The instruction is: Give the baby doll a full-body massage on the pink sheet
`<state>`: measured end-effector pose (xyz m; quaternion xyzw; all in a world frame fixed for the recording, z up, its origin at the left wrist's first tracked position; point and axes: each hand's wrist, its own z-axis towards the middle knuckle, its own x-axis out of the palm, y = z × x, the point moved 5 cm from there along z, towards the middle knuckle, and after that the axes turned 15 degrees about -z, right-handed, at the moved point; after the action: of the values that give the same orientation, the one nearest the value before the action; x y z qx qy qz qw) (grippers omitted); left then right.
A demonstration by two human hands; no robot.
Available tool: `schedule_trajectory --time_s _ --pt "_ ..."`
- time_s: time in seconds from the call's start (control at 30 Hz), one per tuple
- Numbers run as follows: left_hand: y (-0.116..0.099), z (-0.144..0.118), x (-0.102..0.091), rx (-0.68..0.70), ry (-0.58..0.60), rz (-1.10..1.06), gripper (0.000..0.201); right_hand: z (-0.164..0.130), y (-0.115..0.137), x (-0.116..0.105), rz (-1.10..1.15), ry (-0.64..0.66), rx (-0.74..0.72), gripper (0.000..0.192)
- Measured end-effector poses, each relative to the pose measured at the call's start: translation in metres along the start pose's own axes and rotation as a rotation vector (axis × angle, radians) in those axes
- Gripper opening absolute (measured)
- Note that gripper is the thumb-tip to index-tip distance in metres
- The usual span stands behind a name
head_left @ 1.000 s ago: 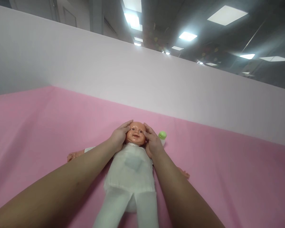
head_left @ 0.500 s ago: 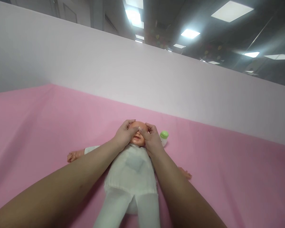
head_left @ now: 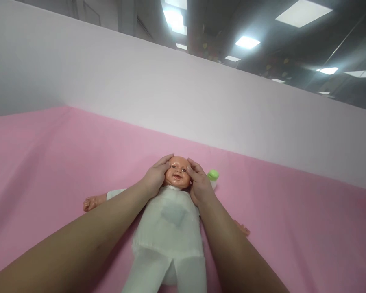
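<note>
A wide pink worktop (head_left: pixel 49 162) lies bare to the left of a doll (head_left: pixel 171 219) lying face up, and bare again far to the right, so hands could pass freely on either side. The doll's outstretched arm (head_left: pixel 94 200) blocks the near left flank. A small bottle with a green cap (head_left: pixel 212 176) stands just beside the doll's head on the right, close to the right hand (head_left: pixel 199 185). The left hand (head_left: pixel 155 177) presses the head's other side. Behind the head, a pale wall (head_left: pixel 201 106) closes off the far edge.
</note>
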<state>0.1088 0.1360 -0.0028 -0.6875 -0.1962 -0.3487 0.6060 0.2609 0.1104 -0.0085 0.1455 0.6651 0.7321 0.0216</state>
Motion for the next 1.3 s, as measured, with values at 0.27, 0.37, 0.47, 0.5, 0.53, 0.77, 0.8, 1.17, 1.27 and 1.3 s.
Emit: schedule_trajectory --time_s 0.27,0.37,0.47,0.5,0.53,0.77,0.8,1.17,1.27,1.3 --pt "-0.001 -0.001 -0.002 -0.020 -0.027 -0.060 0.051 -0.004 0.002 -0.001 0.027 0.114 0.018 0.057" --pt "-0.002 -0.001 -0.001 -0.010 -0.012 -0.073 0.053 -0.006 0.002 0.001 0.040 0.121 0.030 0.058" --pt "-0.002 -0.002 0.001 -0.002 0.013 -0.047 0.055 -0.007 0.003 0.005 0.025 0.093 0.014 0.058" --pt "-0.002 -0.003 0.002 0.001 0.022 -0.028 0.055 -0.008 0.004 0.006 0.009 0.079 0.010 0.059" --pt "-0.002 -0.003 0.002 0.005 0.031 -0.006 0.056 -0.009 0.005 0.007 -0.010 0.064 0.008 0.061" --pt "-0.003 -0.001 0.007 0.015 0.005 0.230 0.061 -0.013 0.009 0.011 -0.092 -0.042 -0.023 0.074" --pt "-0.003 0.000 0.007 0.022 -0.009 0.253 0.060 -0.012 0.009 0.011 -0.104 -0.058 -0.029 0.072" --pt "0.000 0.002 0.007 0.069 -0.038 0.241 0.049 0.004 -0.004 0.002 -0.109 -0.140 -0.051 0.053" --pt "0.001 0.002 0.005 0.016 -0.032 0.111 0.049 0.001 -0.004 0.001 -0.081 -0.118 -0.056 0.046" --pt "0.001 0.001 0.005 -0.003 -0.033 0.072 0.050 0.000 -0.003 0.001 -0.071 -0.107 -0.053 0.046"
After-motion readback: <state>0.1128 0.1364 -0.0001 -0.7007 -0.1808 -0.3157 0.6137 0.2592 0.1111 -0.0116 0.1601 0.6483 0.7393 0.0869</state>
